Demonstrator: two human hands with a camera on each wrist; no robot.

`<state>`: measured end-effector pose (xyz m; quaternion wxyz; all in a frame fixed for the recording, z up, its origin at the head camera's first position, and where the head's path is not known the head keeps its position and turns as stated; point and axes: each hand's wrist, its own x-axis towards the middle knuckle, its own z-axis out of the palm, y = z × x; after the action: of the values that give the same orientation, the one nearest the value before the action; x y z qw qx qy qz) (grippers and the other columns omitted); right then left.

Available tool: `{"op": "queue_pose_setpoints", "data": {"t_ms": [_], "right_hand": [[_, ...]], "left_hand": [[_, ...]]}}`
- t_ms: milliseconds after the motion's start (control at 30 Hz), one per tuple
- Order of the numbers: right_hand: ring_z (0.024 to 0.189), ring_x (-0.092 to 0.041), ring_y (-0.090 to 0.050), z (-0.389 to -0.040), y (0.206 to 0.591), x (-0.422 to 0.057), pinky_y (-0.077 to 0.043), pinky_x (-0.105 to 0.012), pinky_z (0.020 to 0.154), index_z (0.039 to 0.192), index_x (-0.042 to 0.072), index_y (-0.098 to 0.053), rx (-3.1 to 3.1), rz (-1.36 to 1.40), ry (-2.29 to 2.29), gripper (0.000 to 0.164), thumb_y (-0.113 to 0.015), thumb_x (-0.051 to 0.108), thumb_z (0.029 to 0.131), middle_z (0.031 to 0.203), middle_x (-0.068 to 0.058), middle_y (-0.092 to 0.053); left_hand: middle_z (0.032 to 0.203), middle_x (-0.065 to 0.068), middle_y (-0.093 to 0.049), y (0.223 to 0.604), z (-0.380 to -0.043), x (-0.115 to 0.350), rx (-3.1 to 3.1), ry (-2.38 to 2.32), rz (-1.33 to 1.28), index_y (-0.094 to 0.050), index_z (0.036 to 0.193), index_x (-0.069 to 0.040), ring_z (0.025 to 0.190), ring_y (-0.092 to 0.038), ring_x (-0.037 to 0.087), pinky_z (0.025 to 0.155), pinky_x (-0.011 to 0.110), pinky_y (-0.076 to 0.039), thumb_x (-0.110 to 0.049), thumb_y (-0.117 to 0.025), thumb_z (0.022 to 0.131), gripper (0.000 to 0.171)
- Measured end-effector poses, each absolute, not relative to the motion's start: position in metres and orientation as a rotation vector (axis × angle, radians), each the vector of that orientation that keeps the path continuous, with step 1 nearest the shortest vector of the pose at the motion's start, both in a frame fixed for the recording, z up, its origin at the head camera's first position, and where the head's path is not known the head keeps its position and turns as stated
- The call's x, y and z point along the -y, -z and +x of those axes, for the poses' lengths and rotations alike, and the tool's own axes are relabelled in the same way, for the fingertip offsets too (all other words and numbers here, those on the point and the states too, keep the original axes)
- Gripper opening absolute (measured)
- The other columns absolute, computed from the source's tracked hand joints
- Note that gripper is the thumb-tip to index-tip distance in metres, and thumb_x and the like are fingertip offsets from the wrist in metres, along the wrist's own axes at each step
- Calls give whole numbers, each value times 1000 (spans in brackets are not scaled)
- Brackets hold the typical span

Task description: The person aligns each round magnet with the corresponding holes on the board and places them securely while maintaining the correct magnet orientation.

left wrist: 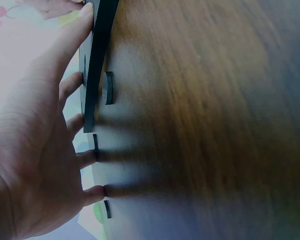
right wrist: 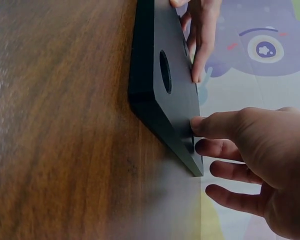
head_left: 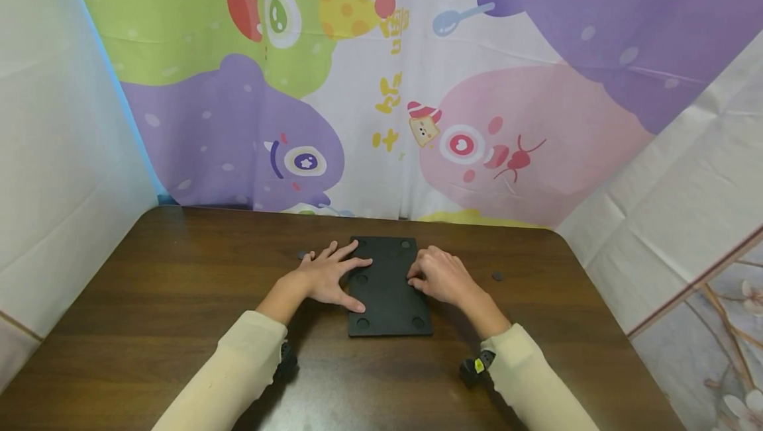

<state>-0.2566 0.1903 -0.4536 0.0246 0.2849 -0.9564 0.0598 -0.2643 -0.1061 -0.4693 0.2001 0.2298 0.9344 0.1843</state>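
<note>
A black rectangular board (head_left: 390,292) with several round recesses lies on the table. My left hand (head_left: 324,279) is spread over its left side, thumb at the near left edge and two fingertips on the far part; the other fingers reach past it onto the table. At the board's right edge is my right hand (head_left: 442,275), thumb and index tips close together at the middle right recess, which the hand covers in the head view. In the right wrist view the thumb (right wrist: 215,125) touches the board there; I cannot tell whether anything is pinched.
A small dark disc (head_left: 497,276) lies on the table to the right. Another disc (head_left: 301,255) shows beside my left fingertips. The left wrist view shows a dark curved piece (left wrist: 108,88) beside the board. A printed curtain (head_left: 381,87) hangs behind the wooden table (head_left: 208,272).
</note>
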Motion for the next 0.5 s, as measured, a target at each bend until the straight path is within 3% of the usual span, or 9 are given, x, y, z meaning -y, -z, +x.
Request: {"op": "queue_pose_setpoints", "data": {"t_ms": [167,500], "right_hand": [[103,-23,-69,-256,454,-191,-62,-40,72,106,19,-92,2959,877,-187,8,-87,22,101,107,1,-80],[99,-22,-68,-257,447,-191,-61,-38,70,107,21,-92,2921,842,-216,9,-89,26,100,109,0,-80]], "left_hand": [[194,5,-7,464,-261,106,-2626,-509,657,-39,176,-38,179,-4,50,136,84,-12,-70,-85,89,104],[194,2,-4,465,-262,104,-2611,-491,632,-37,176,-40,180,1,48,138,82,-8,-70,-85,88,105]]}}
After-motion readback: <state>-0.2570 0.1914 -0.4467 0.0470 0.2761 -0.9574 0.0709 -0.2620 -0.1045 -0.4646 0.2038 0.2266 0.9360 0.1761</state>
